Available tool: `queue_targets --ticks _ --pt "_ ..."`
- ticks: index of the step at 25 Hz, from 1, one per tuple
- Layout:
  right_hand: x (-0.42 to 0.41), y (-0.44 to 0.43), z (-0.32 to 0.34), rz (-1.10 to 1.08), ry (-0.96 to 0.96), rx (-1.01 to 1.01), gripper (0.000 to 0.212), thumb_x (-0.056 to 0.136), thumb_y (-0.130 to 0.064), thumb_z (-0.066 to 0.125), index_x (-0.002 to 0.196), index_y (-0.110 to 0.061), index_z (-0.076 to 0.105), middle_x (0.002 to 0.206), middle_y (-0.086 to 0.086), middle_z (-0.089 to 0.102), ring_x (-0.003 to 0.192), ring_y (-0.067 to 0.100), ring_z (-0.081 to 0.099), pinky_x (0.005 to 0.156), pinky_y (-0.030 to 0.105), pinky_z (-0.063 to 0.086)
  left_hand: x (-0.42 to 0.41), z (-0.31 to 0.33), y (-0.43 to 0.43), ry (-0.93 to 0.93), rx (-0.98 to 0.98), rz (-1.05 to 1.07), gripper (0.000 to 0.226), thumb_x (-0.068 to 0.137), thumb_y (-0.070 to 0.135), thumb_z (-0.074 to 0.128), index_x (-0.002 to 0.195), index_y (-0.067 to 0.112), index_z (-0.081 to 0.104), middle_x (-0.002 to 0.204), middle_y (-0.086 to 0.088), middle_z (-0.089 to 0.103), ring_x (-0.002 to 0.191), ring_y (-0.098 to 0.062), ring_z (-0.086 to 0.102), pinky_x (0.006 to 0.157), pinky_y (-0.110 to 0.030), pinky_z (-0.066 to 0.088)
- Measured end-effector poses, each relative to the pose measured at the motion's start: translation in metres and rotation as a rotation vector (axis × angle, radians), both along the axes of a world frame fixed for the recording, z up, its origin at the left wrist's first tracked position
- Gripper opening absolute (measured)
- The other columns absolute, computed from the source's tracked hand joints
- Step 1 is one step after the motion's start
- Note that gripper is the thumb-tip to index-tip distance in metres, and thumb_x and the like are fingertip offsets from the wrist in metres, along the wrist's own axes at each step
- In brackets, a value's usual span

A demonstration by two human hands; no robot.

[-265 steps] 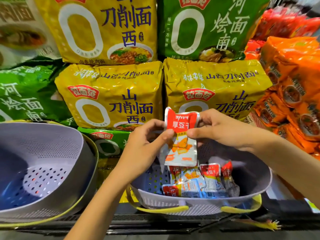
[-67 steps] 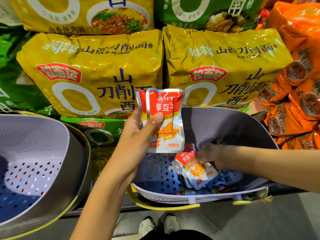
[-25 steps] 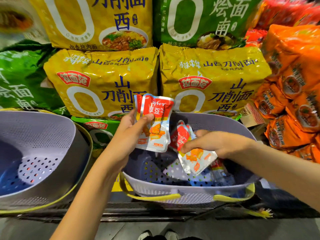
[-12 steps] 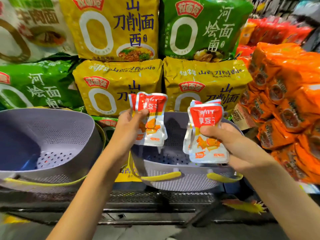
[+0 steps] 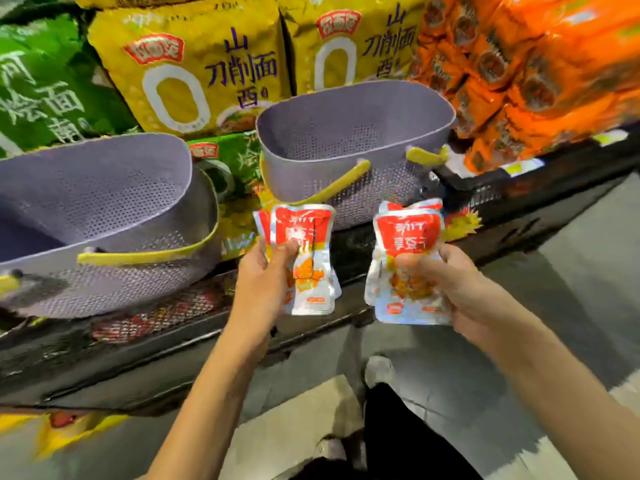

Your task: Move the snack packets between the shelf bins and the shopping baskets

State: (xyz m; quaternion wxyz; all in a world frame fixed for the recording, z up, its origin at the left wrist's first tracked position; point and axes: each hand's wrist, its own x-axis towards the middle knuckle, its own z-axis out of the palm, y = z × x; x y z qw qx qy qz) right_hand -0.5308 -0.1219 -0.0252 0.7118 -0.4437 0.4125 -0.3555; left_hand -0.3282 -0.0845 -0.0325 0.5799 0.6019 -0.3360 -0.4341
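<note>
Nearest, a pale shoe (image 5: pixel 378 368) stands on the grey floor (image 5: pixel 571 271). Above it, the left hand (image 5: pixel 263 275) holds a small sheaf of red-and-silver snack packets (image 5: pixel 311 230), thumb pressed across their face. The right hand (image 5: pixel 457 282) grips a second sheaf (image 5: pixel 408 230), fingers curled round its side. Motion blur prevents a count, though each appears to be more than one packet. Both sheaves are held in front of the black shelf edge (image 5: pixel 121 344), below the right purple basket (image 5: pixel 346 133). The left purple basket (image 5: pixel 104 188) sits beside it. Behind stand yellow noodle bags (image 5: pixel 194 71), green bags (image 5: pixel 41 81) and orange packs (image 5: pixel 519 64).
</note>
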Motion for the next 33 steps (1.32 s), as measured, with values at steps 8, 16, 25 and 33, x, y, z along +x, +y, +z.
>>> queue_targets --ticks 8,16,25,33 --pt "-0.083 0.141 -0.062 -0.428 -0.006 0.265 0.086 0.023 -0.041 0.093 0.094 0.000 0.067 0.087 0.020 0.065 0.072 0.027 0.065 0.072 0.037 0.056 -0.083 -0.073 0.065 -0.020 0.286 -0.445 0.024 0.097 0.010 0.045 0.079 0.008 0.062 0.059 0.002 0.065 0.053 -0.010 0.060 0.057 -0.023 0.048" --pt "-0.178 0.309 -0.097 -1.071 -0.182 0.460 0.098 0.033 -0.024 0.094 0.121 -0.002 0.055 0.108 0.022 0.067 0.094 0.039 0.066 0.091 0.055 0.049 -0.240 -0.077 0.120 -0.212 0.316 -1.045 0.025 0.098 0.017 0.044 0.082 0.011 0.063 0.072 -0.004 0.069 0.060 -0.013 0.067 0.064 -0.031 0.054" --pt "-0.253 0.532 -0.120 -1.634 -0.366 0.498 0.059 0.056 -0.016 0.073 0.112 -0.003 0.060 0.092 0.017 0.073 0.080 0.029 0.071 0.081 0.042 0.054 -0.417 -0.103 0.277 -0.364 0.441 -1.541 0.027 0.099 0.019 0.044 0.104 -0.002 0.060 0.091 -0.019 0.069 0.065 -0.021 0.068 0.059 -0.030 0.056" --pt "-0.361 0.595 -0.138 -1.871 -0.496 0.442 0.051 0.062 -0.015 0.079 0.108 0.003 0.064 0.095 0.022 0.070 0.084 0.034 0.069 0.082 0.044 0.056 -0.549 -0.119 0.332 -0.521 0.515 -1.765 0.029 0.098 0.023 0.045 0.103 -0.001 0.060 0.091 -0.019 0.069 0.066 -0.021 0.066 0.056 -0.025 0.053"
